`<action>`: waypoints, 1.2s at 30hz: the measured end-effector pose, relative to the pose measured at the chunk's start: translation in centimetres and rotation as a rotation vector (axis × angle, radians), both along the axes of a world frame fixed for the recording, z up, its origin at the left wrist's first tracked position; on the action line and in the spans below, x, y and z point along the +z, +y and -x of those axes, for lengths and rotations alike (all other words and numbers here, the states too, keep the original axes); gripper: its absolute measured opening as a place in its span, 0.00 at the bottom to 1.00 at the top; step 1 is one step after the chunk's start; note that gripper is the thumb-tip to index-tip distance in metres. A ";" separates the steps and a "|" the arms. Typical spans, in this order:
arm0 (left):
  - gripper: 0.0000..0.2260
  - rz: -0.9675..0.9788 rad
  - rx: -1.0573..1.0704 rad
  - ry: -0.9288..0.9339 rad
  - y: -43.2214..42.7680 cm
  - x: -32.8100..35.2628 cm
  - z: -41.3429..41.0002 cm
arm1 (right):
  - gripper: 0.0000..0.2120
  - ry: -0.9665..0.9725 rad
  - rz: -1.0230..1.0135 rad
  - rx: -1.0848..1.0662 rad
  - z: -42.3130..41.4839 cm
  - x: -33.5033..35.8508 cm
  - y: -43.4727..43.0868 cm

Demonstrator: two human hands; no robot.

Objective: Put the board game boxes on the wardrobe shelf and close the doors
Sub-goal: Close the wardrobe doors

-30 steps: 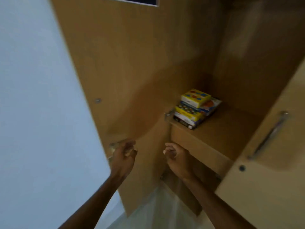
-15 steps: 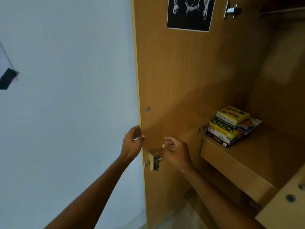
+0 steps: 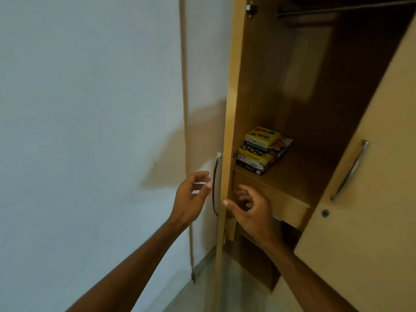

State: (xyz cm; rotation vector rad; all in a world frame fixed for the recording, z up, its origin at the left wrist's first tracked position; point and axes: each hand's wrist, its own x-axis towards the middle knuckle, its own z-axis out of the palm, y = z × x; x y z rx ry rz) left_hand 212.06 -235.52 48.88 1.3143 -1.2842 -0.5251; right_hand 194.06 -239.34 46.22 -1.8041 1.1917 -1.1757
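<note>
Head view, wardrobe: open, its inside lying ahead and to the right of both hands; a rail crosses the top.
Right door: swung partly out at the right, its metal handle facing the camera, well apart from both hands.
Left door: seen almost edge-on, its long edge running top to bottom between the two hands; this upright edge is what the closing move turns on.
Shelf: inside, to the right of the left door's edge and above the right hand.
Board game boxes: stacked on the shelf's left end, just beside the left door's edge; this part of the task looks done.
Door handle: a curved metal bar, upright on the outer face of the left door.
Left hand: on the outer side, fingers spread loosely, holding nothing, fingertips just beside the handle; whether they touch it I cannot tell.
Right hand: on the inner side, fingers curled loosely, empty, thumb near the door's edge.
Nearer hand: the left, so it is likely the one to swing this door shut.
</note>
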 end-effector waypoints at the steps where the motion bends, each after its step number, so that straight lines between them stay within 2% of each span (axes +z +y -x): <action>1: 0.11 0.006 -0.044 -0.012 -0.8 0.4 1.3 | 0.28 0.011 0.022 -0.051 1.2 0.1 0.1; 4: 0.08 0.010 -0.167 -0.054 -3.3 1.0 4.7 | 0.30 0.061 0.109 -0.216 4.1 0.1 -0.5; 7: 0.06 0.011 -0.237 -0.052 -5.6 1.0 7.6 | 0.28 0.171 0.180 -0.388 7.2 0.3 -0.8; 13: 0.04 0.032 -0.354 -0.058 -9.9 0.5 13.4 | 0.27 0.306 0.280 -0.615 12.4 0.8 -3.0; 17: 0.04 0.041 -0.441 -0.020 -12.8 0.4 17.4 | 0.32 0.451 0.336 -0.730 15.9 1.4 -5.6; 23: 0.05 0.017 -0.464 -0.005 -18.1 0.3 22.3 | 0.43 0.649 0.363 -0.935 20.0 2.5 -10.6; 27: 0.08 -0.012 -0.486 -0.042 -21.2 0.4 24.3 | 0.50 0.692 0.307 -1.013 21.3 3.1 -13.8; 31: 0.14 -0.039 -0.541 -0.106 -23.2 1.3 25.6 | 0.53 0.699 0.271 -1.030 22.2 3.9 -16.5; 36: 0.12 -0.062 -0.530 -0.104 -25.7 1.2 26.2 | 0.54 0.754 0.279 -1.045 22.8 3.5 -17.9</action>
